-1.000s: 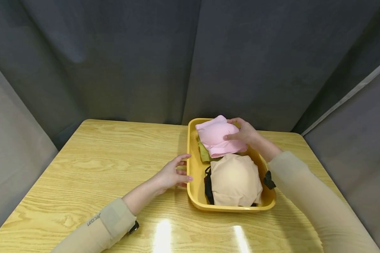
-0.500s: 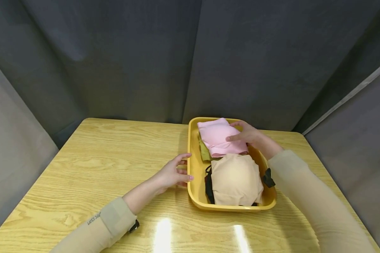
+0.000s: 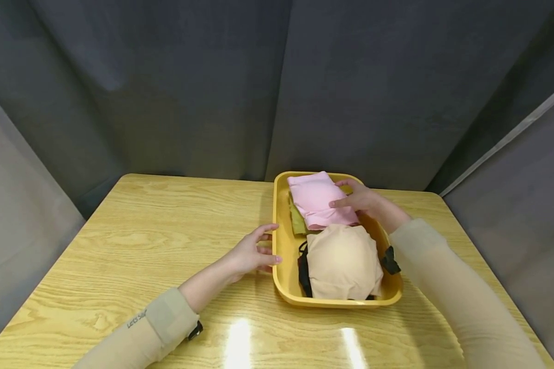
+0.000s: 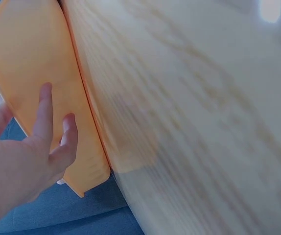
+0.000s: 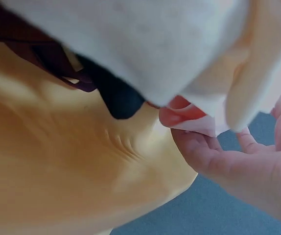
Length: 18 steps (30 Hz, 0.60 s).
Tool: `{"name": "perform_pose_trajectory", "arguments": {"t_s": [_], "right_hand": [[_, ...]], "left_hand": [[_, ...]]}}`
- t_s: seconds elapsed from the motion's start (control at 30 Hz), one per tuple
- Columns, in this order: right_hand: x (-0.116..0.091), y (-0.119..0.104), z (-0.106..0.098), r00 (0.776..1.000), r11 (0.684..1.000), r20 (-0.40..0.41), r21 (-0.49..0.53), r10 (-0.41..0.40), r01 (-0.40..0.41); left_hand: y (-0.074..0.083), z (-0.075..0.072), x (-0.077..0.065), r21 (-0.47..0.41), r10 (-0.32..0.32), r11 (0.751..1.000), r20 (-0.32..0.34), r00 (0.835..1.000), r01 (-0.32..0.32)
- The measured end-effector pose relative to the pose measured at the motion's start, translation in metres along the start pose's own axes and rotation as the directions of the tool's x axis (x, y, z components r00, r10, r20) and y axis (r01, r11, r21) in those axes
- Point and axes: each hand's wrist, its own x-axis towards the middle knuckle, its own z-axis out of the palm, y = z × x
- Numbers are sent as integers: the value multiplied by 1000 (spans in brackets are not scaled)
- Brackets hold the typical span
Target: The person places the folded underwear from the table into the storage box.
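A yellow plastic bin [image 3: 332, 303] stands on the table, holding folded bras. At its back lies a pink bra [image 3: 316, 197] over a mustard-green cloth [image 3: 297, 220]. A beige bra [image 3: 343, 264] covers black items [image 3: 303, 274] at the front. My right hand [image 3: 362, 197] reaches into the bin, fingers spread at the pink bra's right side. In the right wrist view, my thumb [image 5: 194, 147] touches a pink fold [image 5: 184, 115], while pale cloth hides part of my fingers. My left hand [image 3: 251, 253] rests against the bin's left wall [image 4: 33, 49], fingers loosely spread.
The wooden table [image 3: 166, 246] stretches left of the bin. A dark grey curtain [image 3: 203, 92] hangs behind the table, and lighter grey panels [image 3: 18, 205] stand at both sides.
The pink bra has come down flatter into the back of the bin. My right hand has drawn slightly back to the right over it. The left hand stays put.
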Motion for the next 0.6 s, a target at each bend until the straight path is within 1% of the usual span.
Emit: {"name": "perform_pose_trajectory", "arguments": {"t_s": [0.17, 0.37, 0.53, 0.6], "right_hand": [[-3, 1, -1, 1000, 1000, -1, -15, 2, -2], [-7, 1, -4, 1000, 1000, 2, -20, -17, 17], [-16, -1, -5, 999, 998, -6, -32, -50, 50], [-21, -3, -7, 998, 996, -19, -56, -67, 66]], "left_hand": [[0, -1, 0, -5, 0, 1000, 1, 1000, 0], [-1, -2, 1, -13, 5, 1000, 5, 1000, -5], [0, -4, 2, 34, 1, 999, -17, 1000, 0], [0, -5, 1, 63, 2, 998, -25, 1000, 0]]}}
